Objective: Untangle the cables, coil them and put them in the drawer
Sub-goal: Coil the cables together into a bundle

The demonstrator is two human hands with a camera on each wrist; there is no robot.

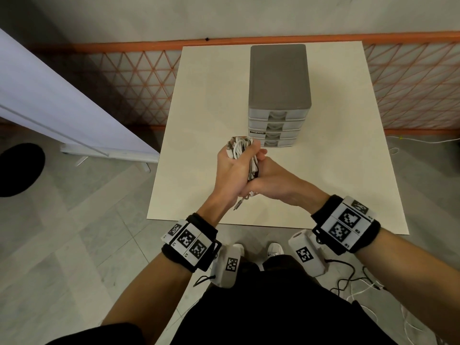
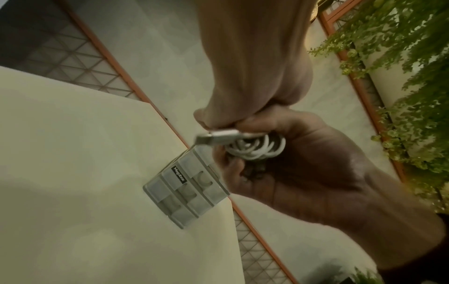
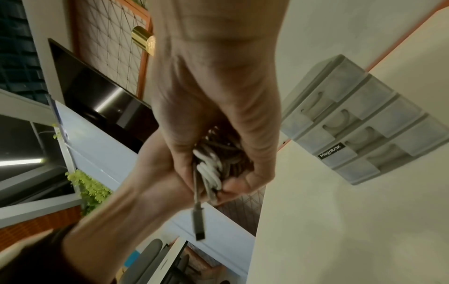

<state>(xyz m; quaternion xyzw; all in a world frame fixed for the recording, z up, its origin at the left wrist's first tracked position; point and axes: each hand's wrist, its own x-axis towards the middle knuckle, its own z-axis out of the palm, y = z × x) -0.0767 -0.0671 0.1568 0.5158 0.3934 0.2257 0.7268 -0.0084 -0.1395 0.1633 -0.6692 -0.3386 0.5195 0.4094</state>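
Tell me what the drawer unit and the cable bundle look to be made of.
Drawer unit: probably moulded plastic, with a matte grey top and frosted, translucent drawer fronts with moulded handle recesses.
Cable bundle: smooth white rubbery-looking sheathing, likely plastic, mixed with darker cords; the hanging plug looks like metal with a dull sheen.

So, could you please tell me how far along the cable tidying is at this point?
Done, apparently: the cables are gathered in a coiled bundle, none loose on the table. In hand: both hands, left hand and right hand, grip the bundle, one plug dangling. Left: every drawer of the drawer unit is shut, so opening one and stowing remain.
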